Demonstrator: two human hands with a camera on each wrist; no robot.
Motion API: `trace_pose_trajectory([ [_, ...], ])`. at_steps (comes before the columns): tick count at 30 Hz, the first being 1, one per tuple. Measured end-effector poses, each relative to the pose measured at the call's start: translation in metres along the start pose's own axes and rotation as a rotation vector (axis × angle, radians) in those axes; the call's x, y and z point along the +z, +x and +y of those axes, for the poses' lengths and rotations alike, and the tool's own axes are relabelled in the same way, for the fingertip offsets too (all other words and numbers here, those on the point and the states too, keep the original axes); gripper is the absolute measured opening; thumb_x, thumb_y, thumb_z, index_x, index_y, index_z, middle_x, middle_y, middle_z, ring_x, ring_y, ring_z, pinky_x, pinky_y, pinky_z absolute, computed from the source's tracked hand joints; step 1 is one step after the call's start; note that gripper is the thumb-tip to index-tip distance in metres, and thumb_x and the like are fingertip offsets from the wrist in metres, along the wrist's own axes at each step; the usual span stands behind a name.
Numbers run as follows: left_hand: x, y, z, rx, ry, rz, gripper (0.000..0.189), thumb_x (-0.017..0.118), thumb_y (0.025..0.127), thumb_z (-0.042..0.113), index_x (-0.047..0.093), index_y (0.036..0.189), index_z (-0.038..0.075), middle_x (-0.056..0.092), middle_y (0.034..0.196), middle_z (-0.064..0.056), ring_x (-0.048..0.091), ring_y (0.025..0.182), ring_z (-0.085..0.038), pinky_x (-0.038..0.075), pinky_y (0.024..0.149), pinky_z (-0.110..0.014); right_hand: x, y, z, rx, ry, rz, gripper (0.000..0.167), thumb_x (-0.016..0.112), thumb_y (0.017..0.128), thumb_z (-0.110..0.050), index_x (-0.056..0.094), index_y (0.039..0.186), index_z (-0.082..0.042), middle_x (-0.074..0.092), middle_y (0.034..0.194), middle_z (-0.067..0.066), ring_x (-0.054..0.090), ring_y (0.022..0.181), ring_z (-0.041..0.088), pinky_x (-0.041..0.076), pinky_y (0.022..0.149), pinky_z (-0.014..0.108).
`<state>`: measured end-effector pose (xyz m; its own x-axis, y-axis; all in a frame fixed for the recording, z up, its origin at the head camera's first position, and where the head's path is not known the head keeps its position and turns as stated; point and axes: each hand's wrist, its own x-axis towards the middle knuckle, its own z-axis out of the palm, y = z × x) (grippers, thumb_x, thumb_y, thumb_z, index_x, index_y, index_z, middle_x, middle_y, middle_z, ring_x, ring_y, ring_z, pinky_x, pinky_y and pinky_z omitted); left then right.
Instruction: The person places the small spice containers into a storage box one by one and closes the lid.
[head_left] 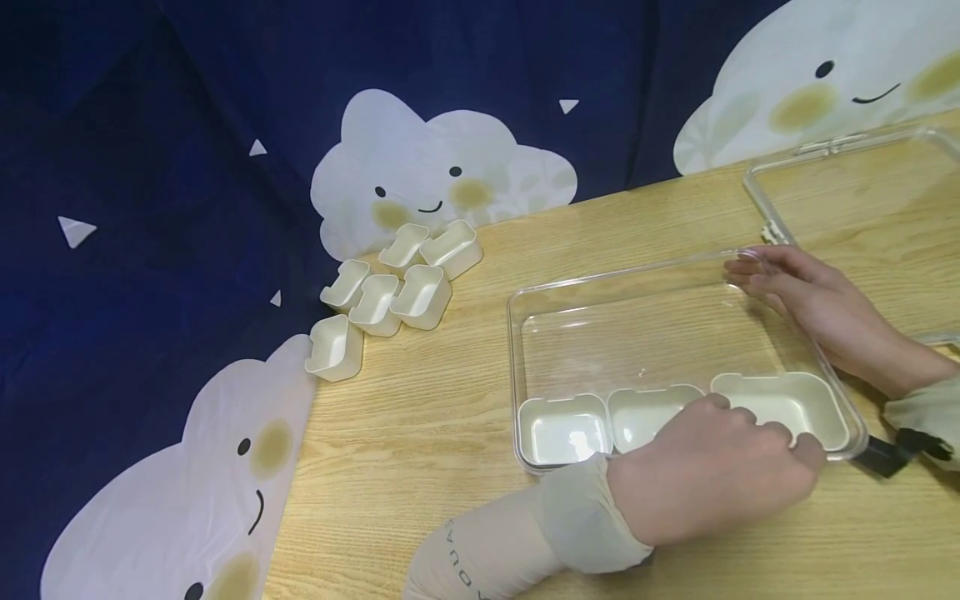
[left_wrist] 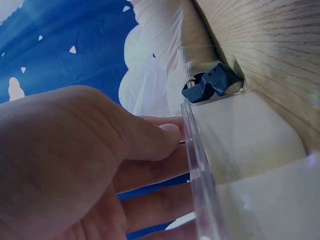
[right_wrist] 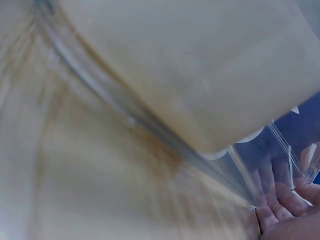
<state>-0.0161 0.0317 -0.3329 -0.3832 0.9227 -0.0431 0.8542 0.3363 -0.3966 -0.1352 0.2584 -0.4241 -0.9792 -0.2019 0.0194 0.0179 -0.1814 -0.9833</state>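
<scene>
A clear plastic box sits on the table with three cream bins along its near side: a small bin, a middle bin and a longer bin at the right. My left hand bends over the longer bin and grips its near edge. In the left wrist view the left hand's fingers pass behind the clear rim, their tips hidden, with the thumb close to it. At the box's far right corner, my right hand rests with loosely extended fingers against the side wall.
Several cream bins stand grouped at the table's left edge. A clear lid with clips lies at the back right. Behind the table hangs a dark blue cloth with printed clouds. A black wrist mount sits beside the box's near right corner.
</scene>
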Motion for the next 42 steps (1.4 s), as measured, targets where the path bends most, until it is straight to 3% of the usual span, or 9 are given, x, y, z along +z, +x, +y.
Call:
trace_pose_trajectory([
  [9,0.0,-0.001,-0.001,-0.006,-0.021,0.008,0.025,0.04,0.106,0.019,0.054,0.094,0.036,0.058,0.081,0.025,0.049,0.06,0.0,0.04,0.055,-0.021,0.0,0.001,0.001,-0.009,0.014,0.001,0.034,0.05,0.108,-0.008,0.048,0.142,-0.009,0.069,0.133,-0.011,0.066,0.12,-0.003,0.054,0.09,0.013],
  [21,0.002,-0.004,0.0,-0.033,0.005,0.102,0.029,0.039,0.104,0.015,0.054,0.089,0.035,0.054,0.075,0.025,0.047,0.058,0.001,0.037,0.054,-0.02,0.0,-0.001,-0.001,0.004,-0.017,0.001,0.035,0.049,0.108,-0.01,0.046,0.144,-0.01,0.068,0.134,-0.012,0.064,0.121,-0.005,0.053,0.091,0.012],
  [29,-0.001,-0.002,-0.002,-0.013,-0.011,0.032,0.026,0.039,0.106,0.017,0.053,0.092,0.035,0.055,0.078,0.025,0.05,0.06,0.001,0.042,0.057,-0.02,0.0,0.0,0.0,0.007,-0.001,0.007,0.035,0.049,0.108,-0.01,0.047,0.144,-0.01,0.069,0.133,-0.012,0.065,0.12,-0.005,0.054,0.09,0.012],
  [42,-0.007,-0.004,-0.01,-0.019,-0.012,0.021,0.028,0.038,0.107,0.016,0.056,0.094,0.034,0.059,0.079,0.023,0.052,0.06,0.002,0.046,0.059,-0.019,-0.001,-0.001,-0.001,0.013,0.0,-0.006,0.036,0.049,0.109,-0.011,0.046,0.144,-0.01,0.068,0.134,-0.012,0.064,0.121,-0.005,0.053,0.092,0.011],
])
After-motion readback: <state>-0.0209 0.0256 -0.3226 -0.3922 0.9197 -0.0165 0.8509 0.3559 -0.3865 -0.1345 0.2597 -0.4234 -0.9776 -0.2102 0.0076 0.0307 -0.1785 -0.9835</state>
